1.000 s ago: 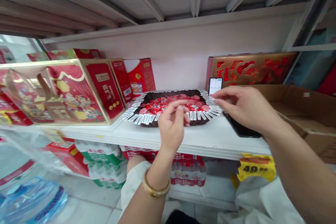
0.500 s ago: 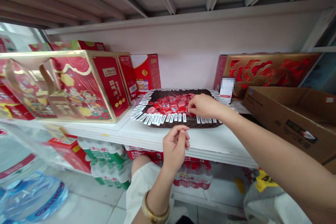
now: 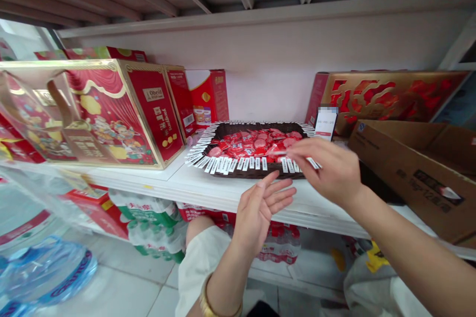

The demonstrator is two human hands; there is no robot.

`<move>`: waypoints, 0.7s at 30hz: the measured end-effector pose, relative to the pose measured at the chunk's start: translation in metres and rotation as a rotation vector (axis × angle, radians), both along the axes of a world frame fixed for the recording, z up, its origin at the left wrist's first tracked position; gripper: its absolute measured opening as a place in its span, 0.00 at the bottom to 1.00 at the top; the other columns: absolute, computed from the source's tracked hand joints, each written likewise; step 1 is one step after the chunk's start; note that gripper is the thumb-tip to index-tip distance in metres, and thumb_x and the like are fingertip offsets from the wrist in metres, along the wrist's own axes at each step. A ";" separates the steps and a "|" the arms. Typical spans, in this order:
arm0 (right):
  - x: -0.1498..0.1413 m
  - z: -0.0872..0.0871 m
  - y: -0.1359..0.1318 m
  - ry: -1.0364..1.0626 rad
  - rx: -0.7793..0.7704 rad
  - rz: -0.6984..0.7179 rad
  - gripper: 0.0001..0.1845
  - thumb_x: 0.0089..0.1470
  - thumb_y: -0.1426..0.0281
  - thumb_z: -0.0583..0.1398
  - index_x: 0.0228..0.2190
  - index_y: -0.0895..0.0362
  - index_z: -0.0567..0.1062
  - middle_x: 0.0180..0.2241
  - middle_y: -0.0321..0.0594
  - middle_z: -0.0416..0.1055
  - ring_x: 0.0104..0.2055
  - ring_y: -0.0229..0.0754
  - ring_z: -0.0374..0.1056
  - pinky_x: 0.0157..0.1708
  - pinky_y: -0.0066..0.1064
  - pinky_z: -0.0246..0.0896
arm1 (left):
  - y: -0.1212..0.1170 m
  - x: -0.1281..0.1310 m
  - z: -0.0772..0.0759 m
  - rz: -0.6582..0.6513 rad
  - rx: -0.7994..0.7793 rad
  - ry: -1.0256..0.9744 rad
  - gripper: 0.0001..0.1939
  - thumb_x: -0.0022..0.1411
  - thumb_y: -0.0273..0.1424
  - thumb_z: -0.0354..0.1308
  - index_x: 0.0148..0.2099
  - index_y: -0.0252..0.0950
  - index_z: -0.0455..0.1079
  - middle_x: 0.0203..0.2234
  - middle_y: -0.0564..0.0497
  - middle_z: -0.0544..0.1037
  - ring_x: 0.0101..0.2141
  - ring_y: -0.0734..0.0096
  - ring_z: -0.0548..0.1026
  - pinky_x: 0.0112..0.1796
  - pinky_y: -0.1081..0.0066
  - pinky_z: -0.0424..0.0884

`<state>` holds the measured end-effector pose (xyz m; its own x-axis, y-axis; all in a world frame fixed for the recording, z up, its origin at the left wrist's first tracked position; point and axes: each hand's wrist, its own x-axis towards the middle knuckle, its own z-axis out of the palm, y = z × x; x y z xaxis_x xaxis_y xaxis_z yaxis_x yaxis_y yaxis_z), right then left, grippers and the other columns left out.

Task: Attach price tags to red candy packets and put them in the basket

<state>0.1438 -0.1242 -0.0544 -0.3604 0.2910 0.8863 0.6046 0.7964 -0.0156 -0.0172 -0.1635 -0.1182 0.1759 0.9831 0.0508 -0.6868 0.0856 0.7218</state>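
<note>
**Shelf check: one woven basket of red sweets, right hand at its near right corner**

One dark-brown woven basket [image 3: 253, 174] stands on a white shelf board [image 3: 219, 190], holding a heap of red foil-wrapped sweets [image 3: 253, 144], too many to count. Dozens of narrow white paper tags [image 3: 238, 164] project around its rim. The person's right hand [image 3: 329, 171] is over the basket's near right corner, fingers curved, at one loose white tag [image 3: 313, 163]; whether it grips that tag cannot be determined. The left hand [image 3: 262, 208] is open, palm up, fingers spread, near the basket but not touching it. One upright white-screened phone [image 3: 326, 124] stands just beyond the right corner. One brown cardboard carton [image 3: 405, 183] sits to the right, one gold-and-red gift box [image 3: 394, 91] far right, and several red gift boxes [image 3: 111, 114] left.
</note>
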 end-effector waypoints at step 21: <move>0.002 0.003 0.044 -0.417 -0.468 -0.322 0.10 0.58 0.66 0.60 0.33 0.53 0.83 0.39 0.45 0.75 0.43 0.49 0.66 0.46 0.43 0.57 | -0.006 0.001 -0.006 0.046 -0.051 0.188 0.16 0.56 0.35 0.66 0.45 0.33 0.78 0.46 0.41 0.81 0.28 0.70 0.81 0.30 0.73 0.76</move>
